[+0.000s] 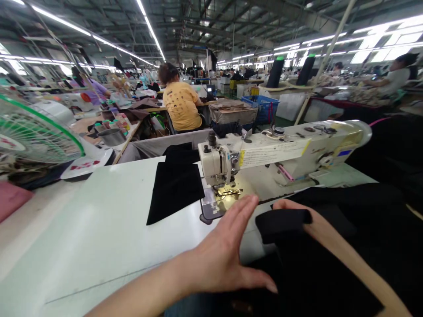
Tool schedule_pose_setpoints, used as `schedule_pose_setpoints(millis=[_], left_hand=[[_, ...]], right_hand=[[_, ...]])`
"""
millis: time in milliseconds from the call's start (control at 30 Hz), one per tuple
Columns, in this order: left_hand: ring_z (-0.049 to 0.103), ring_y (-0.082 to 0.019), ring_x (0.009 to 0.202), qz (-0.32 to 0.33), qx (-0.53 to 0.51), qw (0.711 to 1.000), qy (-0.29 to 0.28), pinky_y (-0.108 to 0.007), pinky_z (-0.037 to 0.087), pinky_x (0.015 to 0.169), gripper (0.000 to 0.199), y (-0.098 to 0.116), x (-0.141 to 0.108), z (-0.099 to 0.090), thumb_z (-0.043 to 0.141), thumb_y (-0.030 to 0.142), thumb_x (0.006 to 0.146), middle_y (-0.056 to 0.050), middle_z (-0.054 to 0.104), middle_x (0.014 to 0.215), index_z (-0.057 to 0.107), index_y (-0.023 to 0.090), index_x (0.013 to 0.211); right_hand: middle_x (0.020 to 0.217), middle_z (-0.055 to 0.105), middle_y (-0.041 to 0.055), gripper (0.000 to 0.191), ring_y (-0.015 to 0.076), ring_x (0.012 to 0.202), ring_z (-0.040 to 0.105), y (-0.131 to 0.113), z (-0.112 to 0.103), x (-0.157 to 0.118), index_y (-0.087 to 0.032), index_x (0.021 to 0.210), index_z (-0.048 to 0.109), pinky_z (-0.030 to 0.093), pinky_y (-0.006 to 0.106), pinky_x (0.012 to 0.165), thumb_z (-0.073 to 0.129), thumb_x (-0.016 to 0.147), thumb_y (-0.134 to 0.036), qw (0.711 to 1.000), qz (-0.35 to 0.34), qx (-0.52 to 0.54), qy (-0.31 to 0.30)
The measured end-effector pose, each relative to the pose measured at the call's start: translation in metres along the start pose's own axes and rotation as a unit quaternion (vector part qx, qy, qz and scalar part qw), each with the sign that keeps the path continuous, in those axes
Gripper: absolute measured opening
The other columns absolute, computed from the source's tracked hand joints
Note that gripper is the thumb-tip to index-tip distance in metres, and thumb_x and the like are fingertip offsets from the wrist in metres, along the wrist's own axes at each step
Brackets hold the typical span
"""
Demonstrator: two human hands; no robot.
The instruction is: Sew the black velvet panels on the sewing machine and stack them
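Observation:
My left hand (224, 251) reaches over the front of the sewing table, its fingers stretched out and the thumb spread apart, with nothing held in it. To its right, my right hand (312, 215) grips a black fabric piece (317, 268), whose upper edge folds over and hides part of the fingers. Just beyond both hands stands a white industrial sewing machine (264, 154), its needle area lit above a shiny metal plate (228, 193). Another black fabric piece (176, 189) lies flat left of the machine head, its right edge close to the presser foot.
More black fabric (373, 211) is heaped on the right of the pale tabletop (109, 229). A green-rimmed fan (39, 132) stands at the left. Ahead, a person in a yellow shirt (183, 105) sits facing away, near a blue crate (264, 108). Black thread cones (276, 74) stand behind the machine.

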State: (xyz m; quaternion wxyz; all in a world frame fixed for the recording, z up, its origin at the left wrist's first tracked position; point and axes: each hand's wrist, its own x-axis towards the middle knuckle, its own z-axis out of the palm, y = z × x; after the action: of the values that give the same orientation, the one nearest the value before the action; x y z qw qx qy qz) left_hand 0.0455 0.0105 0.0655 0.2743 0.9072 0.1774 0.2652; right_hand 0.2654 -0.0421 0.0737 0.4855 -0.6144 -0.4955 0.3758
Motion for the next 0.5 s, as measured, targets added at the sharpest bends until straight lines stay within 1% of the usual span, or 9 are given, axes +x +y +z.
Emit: schedule_pose_setpoints(millis=[33, 67, 100, 167, 233, 267, 333, 400, 500], left_hand=[[0.033, -0.035, 0.150, 0.002, -0.028, 0.999, 0.026, -0.051, 0.042, 0.118, 0.118, 0.009, -0.001, 0.007, 0.083, 0.053, 0.074, -0.021, 0.030, 0.164, 0.011, 0.021, 0.162], [0.037, -0.033, 0.149, -0.006, -0.050, 0.997, 0.064, -0.050, 0.043, 0.117, 0.099, 0.014, -0.001, 0.013, 0.077, 0.046, 0.083, -0.019, 0.037, 0.161, 0.019, 0.023, 0.160], [0.045, -0.029, 0.144, -0.020, -0.068, 0.991, 0.111, -0.048, 0.045, 0.115, 0.075, 0.015, -0.001, 0.016, 0.069, 0.038, 0.092, -0.016, 0.047, 0.155, 0.031, 0.024, 0.155], [0.060, -0.024, 0.126, -0.060, -0.082, 0.974, 0.201, -0.043, 0.051, 0.108, 0.037, 0.009, 0.003, 0.016, 0.057, 0.022, 0.098, -0.011, 0.065, 0.133, 0.055, 0.024, 0.135], [0.066, -0.022, 0.108, -0.090, -0.068, 0.961, 0.252, -0.039, 0.055, 0.099, 0.020, 0.002, 0.006, 0.006, 0.057, 0.016, 0.096, -0.007, 0.071, 0.114, 0.066, 0.023, 0.112], [0.067, -0.021, 0.103, -0.098, -0.056, 0.958, 0.264, -0.037, 0.056, 0.095, 0.016, 0.000, 0.007, 0.000, 0.058, 0.014, 0.094, -0.006, 0.072, 0.108, 0.067, 0.022, 0.105], [0.067, -0.020, 0.096, -0.101, -0.040, 0.957, 0.270, -0.035, 0.056, 0.088, 0.012, 0.002, 0.006, -0.011, 0.061, 0.014, 0.092, -0.005, 0.072, 0.102, 0.068, 0.022, 0.098], [0.067, -0.020, 0.093, -0.083, -0.033, 0.960, 0.267, -0.034, 0.056, 0.085, 0.013, 0.009, 0.004, -0.019, 0.062, 0.015, 0.091, -0.005, 0.073, 0.100, 0.069, 0.022, 0.100], [0.068, -0.020, 0.091, -0.034, -0.024, 0.968, 0.248, -0.031, 0.056, 0.081, 0.014, 0.020, -0.001, -0.027, 0.068, 0.021, 0.090, -0.006, 0.074, 0.099, 0.070, 0.021, 0.104]], right_hand=[[0.065, 0.069, 0.0042, 0.036, 0.0191, 0.053, 0.064, -0.001, 0.015, -0.001, -0.020, 0.082, 0.072, 0.051, 0.027, 0.046, 0.062, 0.087, -0.054, 0.999, 0.011, 0.034, -0.013], [0.069, 0.070, 0.0046, 0.038, 0.0201, 0.058, 0.066, -0.002, 0.027, -0.003, -0.020, 0.090, 0.074, 0.053, 0.028, 0.050, 0.058, 0.090, -0.054, 0.998, 0.015, 0.057, -0.017], [0.074, 0.072, 0.0060, 0.040, 0.0219, 0.064, 0.069, -0.002, 0.037, -0.006, -0.020, 0.096, 0.075, 0.055, 0.030, 0.055, 0.055, 0.094, -0.055, 0.997, 0.013, 0.079, -0.015], [0.089, 0.077, 0.0124, 0.053, 0.0273, 0.078, 0.073, 0.000, 0.047, -0.017, -0.019, 0.111, 0.074, 0.060, 0.037, 0.066, 0.041, 0.100, -0.059, 0.994, -0.030, 0.109, -0.006], [0.117, 0.074, 0.0188, 0.062, 0.0319, 0.098, 0.074, 0.003, 0.048, -0.029, -0.021, 0.130, 0.065, 0.062, 0.043, 0.074, 0.029, 0.102, -0.062, 0.985, -0.121, 0.127, 0.001], [0.131, 0.068, 0.0198, 0.063, 0.0331, 0.107, 0.072, 0.004, 0.048, -0.036, -0.022, 0.140, 0.058, 0.062, 0.044, 0.078, 0.031, 0.101, -0.064, 0.979, -0.165, 0.119, 0.012], [0.143, 0.060, 0.0173, 0.067, 0.0327, 0.117, 0.068, 0.003, 0.047, -0.046, -0.027, 0.150, 0.045, 0.063, 0.041, 0.082, 0.054, 0.094, -0.062, 0.973, -0.219, 0.061, 0.037], [0.130, 0.069, 0.0120, 0.070, 0.0290, 0.107, 0.073, -0.004, 0.047, -0.051, -0.029, 0.145, 0.050, 0.064, 0.034, 0.077, 0.076, 0.083, -0.050, 0.976, -0.209, -0.010, 0.057], [0.089, 0.078, 0.0017, 0.026, 0.0200, 0.072, 0.074, -0.024, 0.043, -0.048, -0.027, 0.107, 0.073, 0.061, 0.025, 0.060, 0.073, 0.086, -0.042, 0.977, -0.190, -0.079, 0.056]])
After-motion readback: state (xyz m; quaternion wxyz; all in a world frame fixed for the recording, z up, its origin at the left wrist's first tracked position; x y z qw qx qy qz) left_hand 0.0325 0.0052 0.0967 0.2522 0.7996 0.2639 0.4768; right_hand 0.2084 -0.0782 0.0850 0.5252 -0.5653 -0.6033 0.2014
